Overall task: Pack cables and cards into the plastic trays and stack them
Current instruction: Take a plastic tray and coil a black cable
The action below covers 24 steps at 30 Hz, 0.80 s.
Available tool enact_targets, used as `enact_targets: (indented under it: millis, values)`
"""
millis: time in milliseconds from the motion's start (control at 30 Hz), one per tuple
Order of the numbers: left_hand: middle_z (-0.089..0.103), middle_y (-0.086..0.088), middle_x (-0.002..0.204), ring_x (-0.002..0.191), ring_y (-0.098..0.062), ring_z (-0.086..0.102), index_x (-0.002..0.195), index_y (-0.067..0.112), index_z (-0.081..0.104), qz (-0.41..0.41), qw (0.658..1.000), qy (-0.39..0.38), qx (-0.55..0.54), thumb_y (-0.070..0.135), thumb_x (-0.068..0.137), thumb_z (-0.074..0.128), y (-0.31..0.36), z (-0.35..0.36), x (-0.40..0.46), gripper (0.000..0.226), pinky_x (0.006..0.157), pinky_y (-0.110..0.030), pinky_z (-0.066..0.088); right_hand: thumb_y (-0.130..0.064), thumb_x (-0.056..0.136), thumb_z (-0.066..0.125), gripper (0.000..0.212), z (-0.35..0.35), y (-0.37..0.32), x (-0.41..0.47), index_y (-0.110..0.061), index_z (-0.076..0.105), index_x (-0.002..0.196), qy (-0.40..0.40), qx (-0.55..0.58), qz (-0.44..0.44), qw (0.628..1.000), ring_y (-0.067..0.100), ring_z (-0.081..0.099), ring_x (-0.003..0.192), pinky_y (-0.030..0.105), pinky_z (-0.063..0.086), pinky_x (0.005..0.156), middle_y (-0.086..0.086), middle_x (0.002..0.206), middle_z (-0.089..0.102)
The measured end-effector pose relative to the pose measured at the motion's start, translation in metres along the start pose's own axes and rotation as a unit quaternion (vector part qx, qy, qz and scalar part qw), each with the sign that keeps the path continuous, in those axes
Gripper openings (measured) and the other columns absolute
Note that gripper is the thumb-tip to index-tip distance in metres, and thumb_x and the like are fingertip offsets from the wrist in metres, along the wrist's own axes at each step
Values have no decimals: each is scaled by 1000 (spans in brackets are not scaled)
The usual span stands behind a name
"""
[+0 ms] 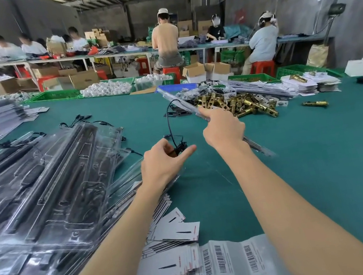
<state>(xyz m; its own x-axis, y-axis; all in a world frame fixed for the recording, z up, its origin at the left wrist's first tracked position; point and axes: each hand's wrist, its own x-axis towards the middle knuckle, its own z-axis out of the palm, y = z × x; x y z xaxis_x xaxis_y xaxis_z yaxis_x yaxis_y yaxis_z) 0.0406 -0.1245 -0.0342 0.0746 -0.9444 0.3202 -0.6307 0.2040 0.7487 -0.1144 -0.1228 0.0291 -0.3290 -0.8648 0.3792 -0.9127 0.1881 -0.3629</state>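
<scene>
Nearest the person, at six o'clock on the green tabletop (308, 166), lie barcode sheets (228, 263) and a loose fan of cards (177, 229). At nine o'clock a heap of filled plastic trays (50, 190) leans unevenly, each one over the next.

Further out, the left hand (163, 161) pinches a thin black cable (170, 125) between thumb and curled fingers, forefinger stretched out; the cable loops upward toward twelve o'clock. Just beside it at one o'clock, the right hand (223, 131) grips a clear empty tray (185, 104) edge-on, fingers wrapped round it and forefinger laid along its rim, so the tray stands tilted off the tabletop.

Beyond, at one o'clock, sits a pile of brass latches (238, 103).

I'd judge the risk lies in that springy loop: it could snag the tray's edge or spring out of its recess. The tray, held by one edge only, may flex or twist. The slanting heap at nine o'clock looks ready to slide if another lands on it carelessly.
</scene>
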Motion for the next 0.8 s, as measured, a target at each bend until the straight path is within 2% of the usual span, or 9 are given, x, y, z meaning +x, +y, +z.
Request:
enact_targets:
  millis: [67,133,233,333,433,567,633,700,800]
  values:
    - [60,9,62,63,-9,56,70,19,54,-27,999,4,-46,92,57,61,-2,-1,1,74,56,-27,41,-3,93,52,71,6,-1,3,-52,45,144,-26,-18,-11,999,29,65,107,32,35,72,1,124,68]
    - [62,7,63,63,-11,56,70,18,54,-16,999,-3,-41,74,64,72,-7,0,2,59,56,-26,41,-4,94,52,68,7,4,4,-53,47,141,-53,-43,-4,998,27,65,100,32,36,72,1,119,69]
    - [65,8,71,72,-10,59,72,20,55,21,999,-24,-10,40,71,83,-15,3,1,34,58,-23,40,-2,93,51,66,0,27,3,-52,54,135,-49,-53,37,997,18,49,66,29,32,64,-5,85,60]
    - [61,3,85,80,-13,57,75,22,58,39,999,-2,5,19,73,82,-17,1,4,24,66,-13,35,-3,91,52,70,-14,65,-10,-58,52,134,-4,-56,83,995,13,37,57,27,22,53,-9,71,47]
    - [58,2,87,87,-17,52,77,20,60,55,998,23,22,3,77,71,-15,0,2,20,67,-12,32,-6,89,54,67,-26,101,-38,-58,56,130,-3,-80,109,991,16,44,61,25,23,50,-3,88,67]
    - [63,6,92,92,-19,50,82,21,66,75,994,46,65,2,81,67,-10,0,-6,18,68,-30,41,-7,84,57,60,-34,122,-73,-51,63,126,-99,-82,121,984,19,54,71,25,37,52,-4,90,60]
    - [64,6,89,81,-17,58,80,22,65,77,996,20,33,3,80,67,-11,-1,-4,19,72,-28,46,-18,87,64,48,-32,111,-75,-43,65,127,-137,-64,73,986,17,60,80,23,44,61,-5,106,66]
    - [66,7,85,73,-12,62,77,25,64,70,997,-4,13,4,80,68,-12,-2,-1,21,70,-13,43,-31,90,67,41,-23,84,-68,-36,63,130,-109,-2,-11,994,15,68,86,18,44,61,-9,128,65]
    - [66,14,76,66,-3,60,73,29,63,59,998,-7,-5,7,80,70,-12,-5,-3,24,63,-5,36,-38,94,63,40,-2,32,-54,-36,59,133,-88,71,-113,987,12,64,109,33,56,84,-14,133,64]
